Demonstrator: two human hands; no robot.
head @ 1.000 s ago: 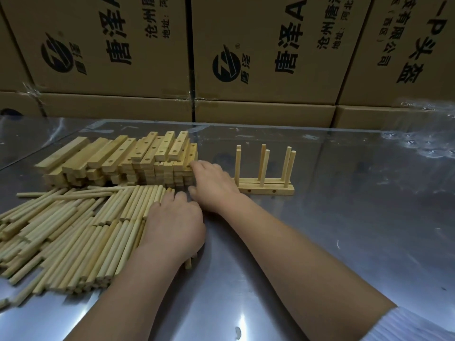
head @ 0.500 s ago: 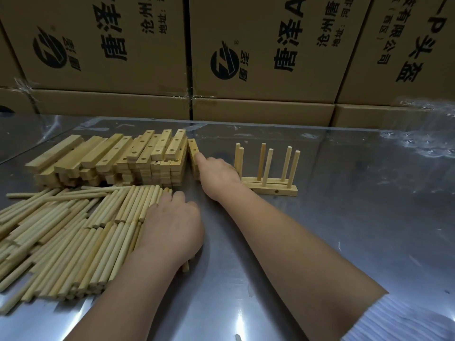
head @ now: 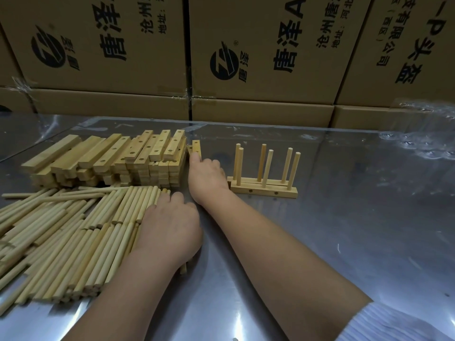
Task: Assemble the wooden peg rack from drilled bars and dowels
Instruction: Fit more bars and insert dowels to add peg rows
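A stack of drilled wooden bars (head: 118, 161) stands at the back left of the shiny table. In front of it lies a spread of dowels (head: 69, 232). My right hand (head: 205, 177) grips a drilled bar (head: 195, 147) pulled off the right end of the stack, its far end sticking up past my fingers. My left hand (head: 170, 230) lies over the right edge of the dowels, fingers curled round some of them; one dowel end shows below the palm. To the right stands a finished peg rack (head: 264, 185) with several upright pegs.
Cardboard boxes (head: 246, 57) with printed characters form a wall along the table's back edge. Crinkled clear plastic (head: 423, 134) lies at the far right. The reflective metal tabletop (head: 344, 242) stretches to the right of my arms.
My right hand has drawn one drilled bar away from the stack's right end and now holds it apart from the pile. The left hand stays on the dowels.
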